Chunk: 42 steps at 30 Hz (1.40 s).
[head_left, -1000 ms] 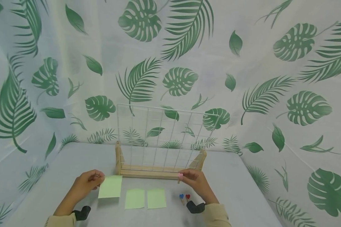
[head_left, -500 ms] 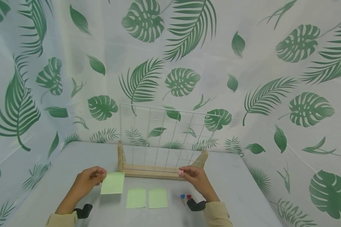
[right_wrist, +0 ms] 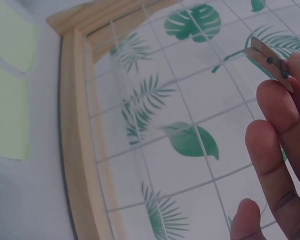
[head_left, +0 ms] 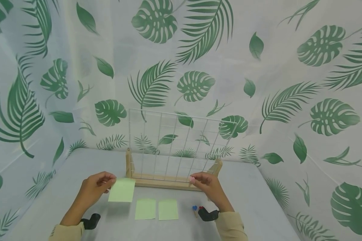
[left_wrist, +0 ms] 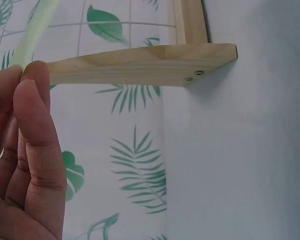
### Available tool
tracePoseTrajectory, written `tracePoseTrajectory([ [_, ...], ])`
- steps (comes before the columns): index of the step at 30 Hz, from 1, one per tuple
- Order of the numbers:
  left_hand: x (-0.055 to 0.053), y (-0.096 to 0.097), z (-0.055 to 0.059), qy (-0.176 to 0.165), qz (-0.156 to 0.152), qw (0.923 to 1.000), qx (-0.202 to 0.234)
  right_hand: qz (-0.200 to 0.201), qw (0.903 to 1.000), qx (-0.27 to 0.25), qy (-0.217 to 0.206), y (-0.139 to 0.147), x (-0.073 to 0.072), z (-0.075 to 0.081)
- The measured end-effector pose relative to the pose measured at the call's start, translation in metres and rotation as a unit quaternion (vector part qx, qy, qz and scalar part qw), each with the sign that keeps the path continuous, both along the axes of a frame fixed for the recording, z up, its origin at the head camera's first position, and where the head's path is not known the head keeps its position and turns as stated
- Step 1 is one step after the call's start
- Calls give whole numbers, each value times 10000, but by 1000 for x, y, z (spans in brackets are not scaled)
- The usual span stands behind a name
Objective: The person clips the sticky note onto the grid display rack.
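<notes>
My left hand (head_left: 93,187) pinches a pale green sticky note (head_left: 122,190) by its upper left corner, above the table and left of a wire grid rack (head_left: 181,144). Edge-on, that note shows as a thin strip (left_wrist: 35,35) in the left wrist view. Between thumb and fingers my right hand (head_left: 209,187) pinches a small wooden clothespin (right_wrist: 268,60) with a pink top, in front of the rack's right end. Two more green sticky notes (head_left: 145,209) lie side by side on the table. Nearby rest a blue heart clothespin (head_left: 194,209) and a red one, mostly hidden behind the right wrist's black mount.
The rack's wooden base (head_left: 166,183) stands across the middle of the white table (head_left: 241,194). A leaf-patterned sheet (head_left: 193,40) hangs behind and on both sides. Black camera mounts (head_left: 209,214) sit at both wrists.
Both hands have risen slightly toward the rack, carrying the sticky note and the pink clothespin. The view has shifted a little, and the red clothespin is now mostly covered.
</notes>
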<state>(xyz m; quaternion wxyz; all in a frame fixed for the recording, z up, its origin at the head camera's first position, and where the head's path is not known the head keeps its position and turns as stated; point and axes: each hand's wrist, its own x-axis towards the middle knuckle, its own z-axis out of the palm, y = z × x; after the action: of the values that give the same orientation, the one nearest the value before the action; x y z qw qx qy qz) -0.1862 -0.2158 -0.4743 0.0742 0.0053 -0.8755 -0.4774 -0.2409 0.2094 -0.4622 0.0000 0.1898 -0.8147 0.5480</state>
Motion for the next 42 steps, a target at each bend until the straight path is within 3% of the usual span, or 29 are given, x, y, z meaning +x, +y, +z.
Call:
tracePoseTrajectory([
  [12,-4,5,10,174,84,9997,176,174,9998,-46,60,-4,-2,10],
  [30,-4,11,25,651,334,9969,281,396,9975,-111,578,-11,-6,25],
  [42,-8,18,38,825,220,9958,329,463,9941,339,918,-15,-8,40],
])
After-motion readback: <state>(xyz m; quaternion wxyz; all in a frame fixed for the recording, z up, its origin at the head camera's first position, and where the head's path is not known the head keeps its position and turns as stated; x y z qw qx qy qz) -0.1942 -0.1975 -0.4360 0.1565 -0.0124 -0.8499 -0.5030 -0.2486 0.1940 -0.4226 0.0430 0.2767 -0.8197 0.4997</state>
